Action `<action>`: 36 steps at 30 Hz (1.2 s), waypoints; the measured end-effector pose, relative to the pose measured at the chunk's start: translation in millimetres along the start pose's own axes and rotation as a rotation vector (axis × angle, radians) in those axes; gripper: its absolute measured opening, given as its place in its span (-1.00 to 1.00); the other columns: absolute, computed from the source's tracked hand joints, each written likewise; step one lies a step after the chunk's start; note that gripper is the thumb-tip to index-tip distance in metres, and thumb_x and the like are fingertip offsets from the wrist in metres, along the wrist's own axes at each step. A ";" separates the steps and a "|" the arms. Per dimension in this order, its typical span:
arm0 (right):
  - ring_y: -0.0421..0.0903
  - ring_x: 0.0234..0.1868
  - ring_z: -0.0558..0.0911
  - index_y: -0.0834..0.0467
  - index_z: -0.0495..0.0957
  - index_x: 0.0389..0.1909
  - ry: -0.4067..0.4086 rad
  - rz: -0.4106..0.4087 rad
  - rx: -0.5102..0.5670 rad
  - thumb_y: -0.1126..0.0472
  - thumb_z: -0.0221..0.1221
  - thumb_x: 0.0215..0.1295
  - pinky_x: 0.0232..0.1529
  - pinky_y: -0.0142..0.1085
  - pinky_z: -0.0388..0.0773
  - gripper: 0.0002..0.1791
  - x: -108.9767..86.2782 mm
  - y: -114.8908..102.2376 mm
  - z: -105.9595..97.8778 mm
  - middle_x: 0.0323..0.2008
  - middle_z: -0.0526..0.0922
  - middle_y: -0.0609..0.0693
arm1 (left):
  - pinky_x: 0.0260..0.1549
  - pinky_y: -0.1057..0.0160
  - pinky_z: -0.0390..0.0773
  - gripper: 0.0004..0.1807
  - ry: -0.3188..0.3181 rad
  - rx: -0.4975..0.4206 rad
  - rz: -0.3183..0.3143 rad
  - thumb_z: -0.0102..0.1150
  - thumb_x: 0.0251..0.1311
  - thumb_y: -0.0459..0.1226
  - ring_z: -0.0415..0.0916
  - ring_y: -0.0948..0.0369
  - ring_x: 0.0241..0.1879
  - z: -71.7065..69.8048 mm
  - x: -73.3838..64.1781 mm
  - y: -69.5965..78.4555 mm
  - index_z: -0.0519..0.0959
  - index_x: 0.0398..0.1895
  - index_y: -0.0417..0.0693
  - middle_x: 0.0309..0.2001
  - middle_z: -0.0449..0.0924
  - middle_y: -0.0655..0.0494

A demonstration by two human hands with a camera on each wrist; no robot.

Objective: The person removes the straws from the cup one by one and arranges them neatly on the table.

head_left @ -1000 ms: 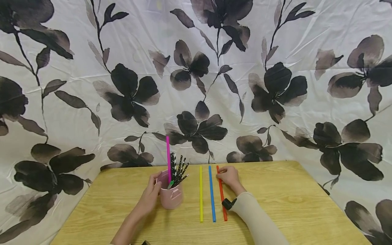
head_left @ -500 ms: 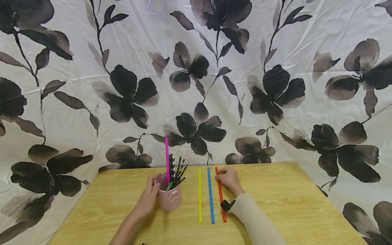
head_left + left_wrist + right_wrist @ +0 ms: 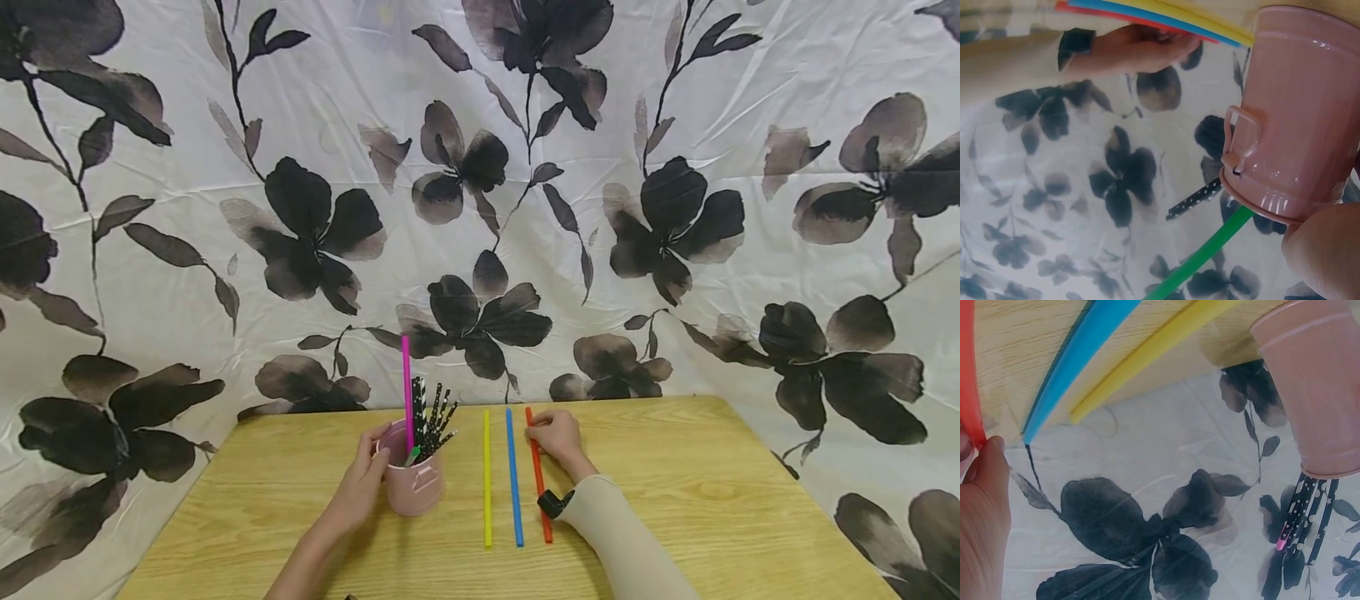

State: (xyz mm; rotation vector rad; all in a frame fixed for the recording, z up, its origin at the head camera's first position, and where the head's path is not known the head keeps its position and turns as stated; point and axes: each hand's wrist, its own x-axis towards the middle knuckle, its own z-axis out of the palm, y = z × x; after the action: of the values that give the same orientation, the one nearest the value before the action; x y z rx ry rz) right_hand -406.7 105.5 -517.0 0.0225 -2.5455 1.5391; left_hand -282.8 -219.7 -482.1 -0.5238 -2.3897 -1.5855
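Observation:
My left hand grips the rim of a pink cup with a small handle, which stands on the table. Out of the cup rise a magenta straw, several black straws with white patterns and a green straw. At the far end of a red straw, my right hand pinches it between thumb and fingers; the straw lies along the table. Left of it lie a blue straw and a yellow straw, roughly parallel and apart from each other.
The wooden table has its far edge just beyond the straw ends. Behind it hangs a white cloth printed with dark flowers. A black strap with a camera sits on the right wrist, over the red straw in the head view.

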 end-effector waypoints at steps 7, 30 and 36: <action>-0.16 -0.74 0.51 0.26 0.61 -0.37 -0.018 0.004 0.018 0.28 0.31 -0.14 -0.74 -0.35 0.46 -0.76 -1.0 -1.9 -0.5 -0.61 0.58 -0.01 | -0.10 0.02 0.38 -0.60 0.034 0.016 -0.015 -0.37 0.37 -0.18 0.17 -0.05 0.13 1.7 -1.6 3.5 0.06 0.23 -0.01 0.21 0.14 -0.10; 0.19 -0.56 0.55 0.27 0.59 -0.32 -0.040 -0.023 0.209 0.23 0.23 0.01 -0.57 -0.09 0.52 -0.78 -8.8 -30.5 -15.6 -0.49 0.59 0.20 | -0.09 0.04 0.38 -0.58 0.036 0.021 -0.007 -0.31 0.35 -0.17 0.21 -0.03 0.11 -0.8 0.5 10.2 0.07 0.23 -0.05 0.19 0.17 -0.11; 0.26 -0.48 0.53 0.19 0.61 -0.32 -0.120 -0.175 0.253 0.19 0.23 0.06 -0.48 0.01 0.50 -0.81 -39.4 -77.3 -25.3 -0.46 0.58 0.17 | -0.14 0.14 0.43 -0.54 0.020 -0.023 -0.036 -0.22 0.32 -0.18 0.25 -0.09 0.06 -0.2 -3.0 10.7 0.06 0.25 -0.04 0.20 0.13 -0.15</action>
State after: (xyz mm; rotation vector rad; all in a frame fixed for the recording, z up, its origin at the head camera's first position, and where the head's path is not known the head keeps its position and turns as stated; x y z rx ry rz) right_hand -356.8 88.6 -443.5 0.3693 -2.3409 1.8246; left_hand -275.6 -216.7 -474.2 -0.4700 -2.3819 -1.6272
